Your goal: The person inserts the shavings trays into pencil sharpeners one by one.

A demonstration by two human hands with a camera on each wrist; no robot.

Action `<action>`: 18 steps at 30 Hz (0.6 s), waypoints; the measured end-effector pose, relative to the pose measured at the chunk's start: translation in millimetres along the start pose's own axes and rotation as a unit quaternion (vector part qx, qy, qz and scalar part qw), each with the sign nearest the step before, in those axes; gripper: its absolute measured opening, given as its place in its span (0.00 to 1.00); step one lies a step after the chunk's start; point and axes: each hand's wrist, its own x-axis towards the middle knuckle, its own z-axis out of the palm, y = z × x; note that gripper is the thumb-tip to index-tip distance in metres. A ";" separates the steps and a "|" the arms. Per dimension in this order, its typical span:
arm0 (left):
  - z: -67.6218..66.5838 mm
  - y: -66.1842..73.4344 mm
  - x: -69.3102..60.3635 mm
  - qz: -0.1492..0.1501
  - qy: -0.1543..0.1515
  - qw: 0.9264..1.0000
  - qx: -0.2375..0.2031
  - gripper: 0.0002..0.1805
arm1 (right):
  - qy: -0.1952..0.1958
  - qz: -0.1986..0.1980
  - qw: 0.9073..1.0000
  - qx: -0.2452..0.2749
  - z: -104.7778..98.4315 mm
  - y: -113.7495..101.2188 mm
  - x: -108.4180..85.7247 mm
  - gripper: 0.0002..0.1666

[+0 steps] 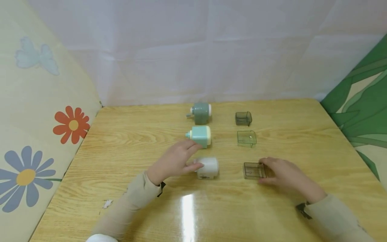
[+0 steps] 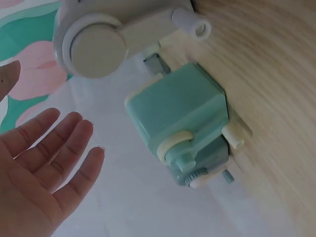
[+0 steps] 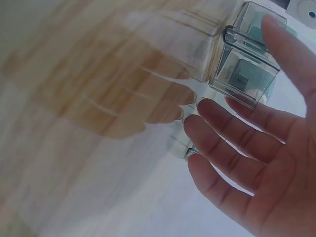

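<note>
A white crank pencil sharpener [image 1: 209, 168] lies on the wooden table, its crank showing in the left wrist view. My left hand [image 1: 176, 158] is spread beside it, thumb near its left end; the left wrist view shows relaxed fingers [image 2: 74, 148] holding nothing. Beyond it lies a mint-green sharpener [image 1: 199, 135], then a dark green one [image 1: 201, 113]. To the right, my right hand [image 1: 284, 173] reaches round the near end of a clear smoky drawer [image 1: 254, 170]. In the right wrist view, its fingers [image 3: 232, 153] look loosely extended; whether they touch the drawer I cannot tell.
Behind the near drawer sit a clear greenish drawer [image 1: 246, 137] and a dark transparent one [image 1: 243, 118], in a column beside the sharpeners. A white cloth [image 1: 211, 67] hangs behind the table [image 1: 130, 134]. Painted panels stand left and right.
</note>
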 end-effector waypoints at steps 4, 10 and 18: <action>6.1 5.1 1.7 -0.023 -0.048 0.999 0.010 0.32 | -0.003 0.002 1.000 0.005 -0.5 -0.5 -0.1 0.40; 14.6 9.3 0.5 -0.046 -0.084 0.995 0.015 0.36 | -0.005 0.008 1.000 0.008 1.2 -0.9 -0.3 0.40; 16.8 10.8 -0.2 -0.059 -0.105 0.993 0.002 0.29 | -0.002 0.005 1.000 0.006 0.8 0.0 -0.3 0.40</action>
